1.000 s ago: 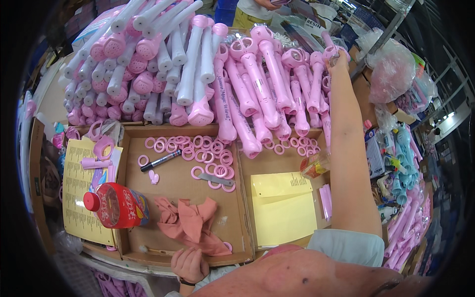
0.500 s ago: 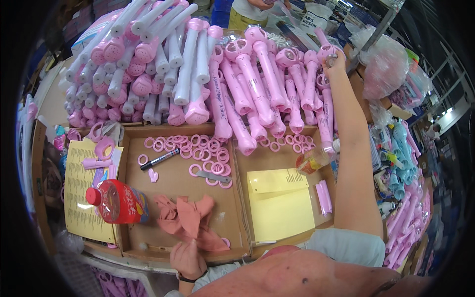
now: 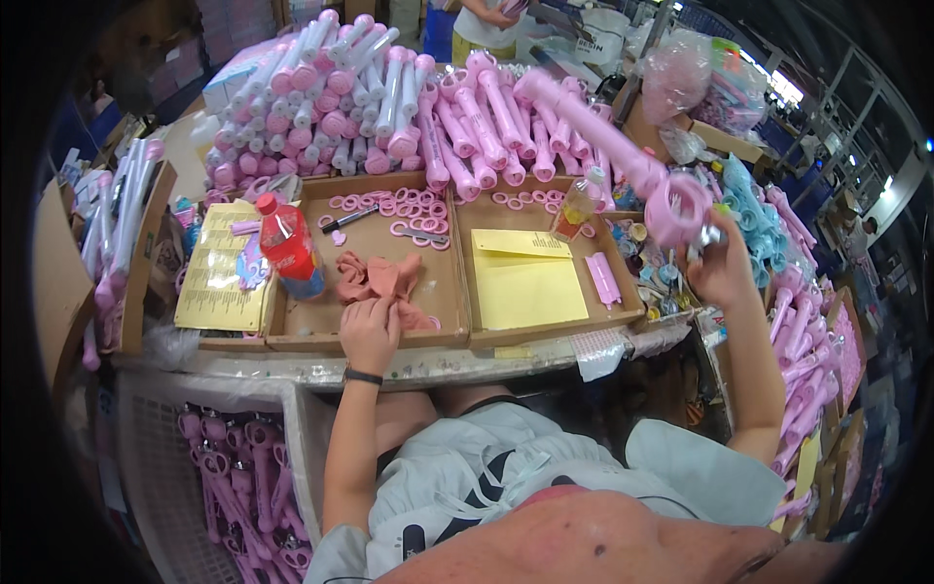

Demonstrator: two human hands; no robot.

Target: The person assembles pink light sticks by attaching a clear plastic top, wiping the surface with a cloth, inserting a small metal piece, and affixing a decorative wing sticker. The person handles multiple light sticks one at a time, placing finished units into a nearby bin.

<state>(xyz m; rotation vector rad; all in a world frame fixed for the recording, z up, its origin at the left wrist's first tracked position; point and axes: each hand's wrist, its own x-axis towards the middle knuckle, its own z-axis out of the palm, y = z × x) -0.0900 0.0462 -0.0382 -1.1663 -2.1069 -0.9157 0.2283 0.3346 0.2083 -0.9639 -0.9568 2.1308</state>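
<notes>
My right hand (image 3: 722,269), raised at the right, is closed round the ring-shaped end of a pink toy wand (image 3: 595,133). The wand slants up and left over the heap, and a shiny metallic part shows at my fingers. At the near edge of the left cardboard tray (image 3: 309,338), my left hand (image 3: 370,334) has its fingers gathered on a crumpled salmon cloth (image 3: 384,276). Several pink rings (image 3: 413,207), a black marker (image 3: 349,219) and a grey flat blade (image 3: 424,236) lie behind the cloth.
Piled pink wands (image 3: 486,122) and white-handled ones (image 3: 331,92) line the back. A red-capped bottle (image 3: 290,248) stands at the left; a small clear bottle (image 3: 576,206) and yellow sheets (image 3: 525,282) occupy the right tray. Below left is a white crate (image 3: 165,438) of wands.
My right hand has come back from the far right of the heap, bringing the wand nearer. My left hand stays at the cloth. The view has shifted, showing more of my lap and the crate.
</notes>
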